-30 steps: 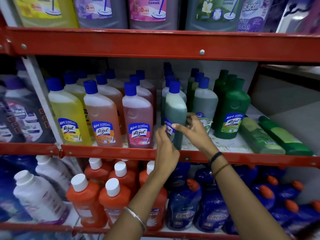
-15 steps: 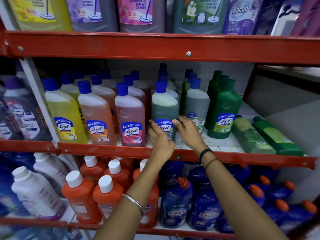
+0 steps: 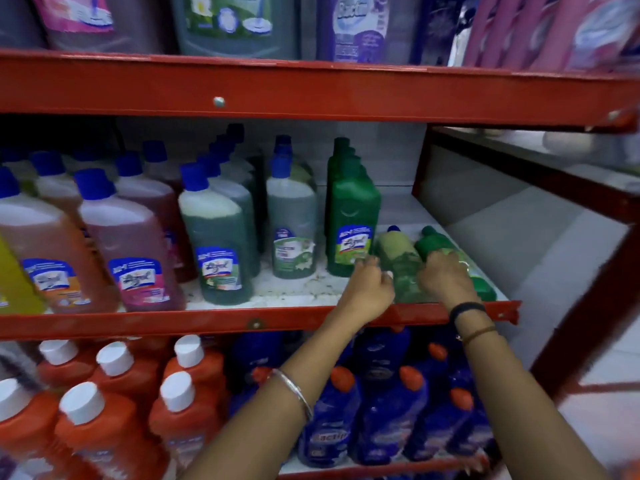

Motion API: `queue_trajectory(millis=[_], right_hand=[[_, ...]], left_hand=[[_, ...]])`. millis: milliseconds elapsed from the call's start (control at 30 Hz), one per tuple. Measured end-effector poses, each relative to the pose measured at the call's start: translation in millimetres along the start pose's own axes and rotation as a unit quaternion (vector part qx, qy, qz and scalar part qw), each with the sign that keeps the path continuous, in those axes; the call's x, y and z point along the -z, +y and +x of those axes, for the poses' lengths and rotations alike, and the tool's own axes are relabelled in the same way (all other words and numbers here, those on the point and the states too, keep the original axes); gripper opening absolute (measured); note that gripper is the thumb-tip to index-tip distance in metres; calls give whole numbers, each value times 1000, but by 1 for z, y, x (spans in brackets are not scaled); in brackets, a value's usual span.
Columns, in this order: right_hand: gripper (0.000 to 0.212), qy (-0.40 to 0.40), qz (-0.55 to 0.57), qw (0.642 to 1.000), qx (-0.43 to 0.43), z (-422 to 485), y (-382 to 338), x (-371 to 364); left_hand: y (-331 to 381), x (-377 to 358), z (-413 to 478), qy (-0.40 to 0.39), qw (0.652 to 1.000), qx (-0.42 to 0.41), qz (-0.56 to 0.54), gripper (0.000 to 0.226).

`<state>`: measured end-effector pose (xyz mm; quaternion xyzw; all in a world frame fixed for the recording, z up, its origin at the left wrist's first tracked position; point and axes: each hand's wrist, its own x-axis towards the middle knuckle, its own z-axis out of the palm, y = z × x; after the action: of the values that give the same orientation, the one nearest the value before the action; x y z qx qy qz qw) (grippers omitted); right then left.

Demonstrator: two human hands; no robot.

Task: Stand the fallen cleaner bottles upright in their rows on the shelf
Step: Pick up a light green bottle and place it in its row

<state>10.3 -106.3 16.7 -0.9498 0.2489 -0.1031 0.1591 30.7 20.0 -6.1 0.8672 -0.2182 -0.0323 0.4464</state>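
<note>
I see the left hand [image 3: 369, 289] curled narrow beside the olive bottle [image 3: 398, 261], which lies flat right of centre; can't tell if it grips. Right hand [image 3: 445, 278] rests on both the olive and the green bottle [image 3: 440, 242]; grasp unclear. Risk, I reckon: tipping either up near the shelf edge [image 3: 242, 322] could roll it off, or knock the upright green bottle [image 3: 353, 220] behind. Motion blur; fingertips and labels unreadable.

orange bottles [image 3: 104, 441], blue bottles [image 3: 388, 410] below, large jugs [image 3: 235, 26] above
</note>
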Motion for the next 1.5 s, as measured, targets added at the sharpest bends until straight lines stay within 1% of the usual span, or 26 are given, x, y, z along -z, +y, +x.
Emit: queue_trajectory(millis=[67, 100, 167, 233, 300, 333, 367, 433, 500, 533, 567, 633, 667, 700, 767, 800, 867, 933, 1000, 1067, 1133, 1200, 1367, 1500], right_hand=[[34, -42, -6, 999, 14, 10, 5, 1], [34, -53, -1, 998, 25, 16, 8, 2], [33, -63, -10, 997, 47, 26, 7, 2], [33, -79, -18, 995, 54, 36, 8, 5], [35, -106, -14, 993, 56, 39, 7, 7], [35, -115, -9, 992, 57, 40, 7, 8], [36, -118, -2, 991, 55, 42, 8, 8], [35, -123, 25, 991, 46, 46, 14, 7], [33, -124, 90, 988, 34, 52, 21, 3], [33, -133, 142, 981, 21, 54, 24, 3], [38, -153, 206, 966, 7, 56, 27, 3], [50, -217, 337, 916, -13, 58, 34, 6], [49, -244, 383, 891, -8, 57, 37, 10], [44, -262, 411, 873, 10, 54, 38, 14], [35, -272, 434, 857, 63, 48, 40, 21], [37, -268, 443, 851, 85, 42, 39, 24], [48, -248, 466, 841, 121, 29, 32, 28], [50, -223, 477, 833, 169, 14, 17, 25], [46, -197, 477, 829, 216, 1, -2, 21], [44, -185, 483, 821, 240, -10, -29, 14], [43, -174, 494, 814, 250, -19, -57, 4], [48, -164, 499, 812, 256, -27, -80, -10], [56, -138, 493, 825, 241, -36, -108, -46], [54, -123, 500, 828, 225, -42, -113, -67]], left_hand=[[12, -16, 12, -37, 998, 45, 15, 37], [18, -23, 18, -43, 997, 65, 14, 37], [23, -28, 31, -23, 994, 109, -7, 35], [24, -32, 44, 12, 986, 153, -70, 37], [23, -34, 52, 28, 970, 187, -155, 45], [25, -35, 54, 24, 959, 204, -196, 44], [27, -35, 57, 18, 950, 212, -229, 40], [25, -34, 63, 5, 940, 221, -260, 34], [23, -28, 63, 0, 934, 209, -290, 25], [22, -26, 62, -2, 933, 196, -302, 22], [19, -23, 60, -10, 931, 184, -315, 20], [17, -15, 52, -26, 932, 160, -325, 9], [16, -11, 47, -33, 937, 140, -318, 7], [17, -6, 41, -35, 938, 122, -321, 12], [15, 2, 30, -53, 944, 75, -317, 30], [12, 5, 24, -54, 947, 54, -312, 37], [8, 13, 9, -40, 953, 18, -300, 43], [-1, 27, -7, -15, 960, -7, -281, 45], [-12, 41, -19, 19, 966, -31, -257, 49], [-25, 58, -30, 78, 969, -48, -230, 54], [-37, 76, -37, 127, 970, -55, -201, 53], [-49, 94, -43, 153, 971, -60, -176, 52], [-71, 110, -46, 178, 974, -53, -129, 56], [-83, 112, -47, 171, 979, -41, -106, 52]])
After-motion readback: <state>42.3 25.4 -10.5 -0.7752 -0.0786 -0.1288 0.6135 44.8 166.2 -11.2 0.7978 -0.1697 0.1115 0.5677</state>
